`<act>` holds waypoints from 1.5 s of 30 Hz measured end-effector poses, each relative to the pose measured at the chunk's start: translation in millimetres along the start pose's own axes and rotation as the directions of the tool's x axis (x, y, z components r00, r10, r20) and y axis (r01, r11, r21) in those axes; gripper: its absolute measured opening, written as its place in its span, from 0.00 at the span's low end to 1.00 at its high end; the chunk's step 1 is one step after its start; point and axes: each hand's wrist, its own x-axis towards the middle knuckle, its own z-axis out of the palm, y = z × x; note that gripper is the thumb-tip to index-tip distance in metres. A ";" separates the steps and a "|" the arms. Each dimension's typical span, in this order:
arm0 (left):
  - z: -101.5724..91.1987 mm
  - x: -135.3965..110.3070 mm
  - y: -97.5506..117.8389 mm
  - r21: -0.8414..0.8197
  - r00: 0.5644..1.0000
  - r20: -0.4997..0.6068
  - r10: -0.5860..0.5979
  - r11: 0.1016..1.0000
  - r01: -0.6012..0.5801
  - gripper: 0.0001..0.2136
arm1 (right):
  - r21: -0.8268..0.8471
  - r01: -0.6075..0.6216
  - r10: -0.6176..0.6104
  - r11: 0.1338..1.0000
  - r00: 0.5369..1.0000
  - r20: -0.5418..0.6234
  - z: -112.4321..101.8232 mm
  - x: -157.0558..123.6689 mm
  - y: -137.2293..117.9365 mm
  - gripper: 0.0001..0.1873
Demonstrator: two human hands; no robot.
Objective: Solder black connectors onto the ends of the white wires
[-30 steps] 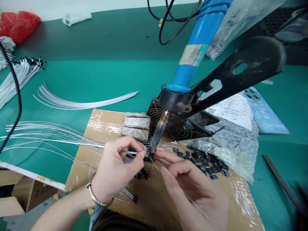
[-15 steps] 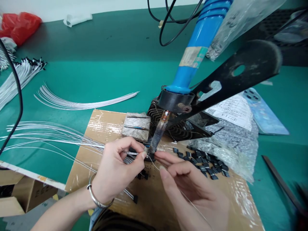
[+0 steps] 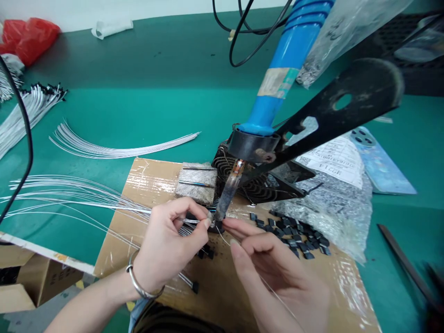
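My left hand (image 3: 173,245) is closed in a pinch at the end of a white wire (image 3: 142,211), just left of the iron's dark tip. My right hand (image 3: 277,273) holds a thin strand of solder wire (image 3: 275,293) between thumb and fingers, and the strand's far end reaches under the tip. The blue-handled soldering iron (image 3: 274,88) sits tip down in a black metal bracket (image 3: 333,111). My fingertips partly hide the spot under the tip, so I cannot tell whether wire and solder touch there.
Small black pieces (image 3: 287,229) lie on the cardboard (image 3: 232,296) right of the iron. Behind it stands a black fan (image 3: 256,187); a wrapped block (image 3: 196,182) is to its left. White wire bundles (image 3: 114,151) spread leftward. Bubble wrap (image 3: 333,208) and a phone (image 3: 385,166) are right.
Almost nothing differs. Both hands keep the same grip and place beside the iron's tip; the solder strand has shifted very slightly.
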 end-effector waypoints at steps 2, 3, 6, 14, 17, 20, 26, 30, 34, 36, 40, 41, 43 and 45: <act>0.3 -0.5 0.0 -0.010 1.000 0.006 -0.002 1.000 0.003 0.04 | -0.006 0.005 -0.005 1.000 1.000 -0.003 0.6 0.0 -0.3 0.12; 0.3 -0.8 0.1 -0.009 1.000 0.007 -0.003 1.000 0.003 0.04 | -0.008 0.008 -0.008 1.000 1.000 -0.005 0.8 0.0 -0.4 0.13; -0.2 -1.4 1.1 0.011 1.000 0.007 -0.011 1.000 0.010 0.03 | -0.032 0.015 -0.016 0.999 1.000 -0.016 1.4 -0.2 -0.9 0.13; -1.8 -2.1 0.9 0.040 1.000 -0.001 -0.016 0.999 0.016 0.04 | 0.040 0.001 0.000 0.999 1.000 -0.021 4.0 -1.1 -4.2 0.12; -1.3 -2.2 -0.2 0.038 1.000 -0.004 -0.012 0.999 0.013 0.04 | 0.028 0.002 -0.001 1.000 1.000 -0.023 3.9 -1.8 -4.6 0.12; -0.8 -1.5 -0.4 0.026 1.000 -0.003 -0.014 1.000 0.014 0.04 | 0.012 0.013 -0.012 1.000 0.999 -0.029 3.4 -2.2 -4.2 0.12; -0.2 -1.3 -1.2 0.051 1.000 -0.002 -0.003 0.999 0.003 0.04 | 0.009 0.028 -0.028 1.000 0.999 -0.016 2.5 -0.7 -1.7 0.12; -0.6 -2.2 -2.5 0.037 1.000 0.002 -0.004 0.999 0.004 0.04 | -0.012 0.030 -0.030 0.999 1.000 -0.009 1.8 0.4 0.5 0.12; -1.0 -2.5 -3.0 0.046 1.000 -0.002 0.006 0.999 -0.006 0.04 | 0.002 0.017 -0.017 1.000 1.000 -0.018 2.9 0.1 0.5 0.12; -1.1 -2.4 -2.9 0.045 1.000 0.000 0.011 0.999 -0.011 0.04 | 0.022 0.008 -0.007 1.000 1.000 -0.027 4.2 -0.4 -0.3 0.12; -1.4 -2.4 -2.4 0.038 1.000 0.006 0.015 0.999 -0.015 0.04 | 0.023 0.022 -0.021 0.999 0.999 -0.038 5.9 -0.8 -1.8 0.12; -1.5 -2.5 -2.4 0.042 1.000 0.006 0.015 0.999 -0.015 0.04 | 0.026 0.024 -0.023 0.999 0.999 -0.039 6.0 -0.7 -1.9 0.12; -1.5 -2.6 -2.6 0.055 1.000 0.006 0.017 0.998 -0.017 0.04 | 0.035 0.024 -0.023 0.999 0.999 -0.034 5.6 -0.3 -1.5 0.12; -1.2 -2.4 -2.9 0.060 1.000 0.002 0.025 0.998 -0.025 0.04 | 0.027 0.030 -0.029 0.999 0.999 -0.032 5.0 0.0 -0.8 0.12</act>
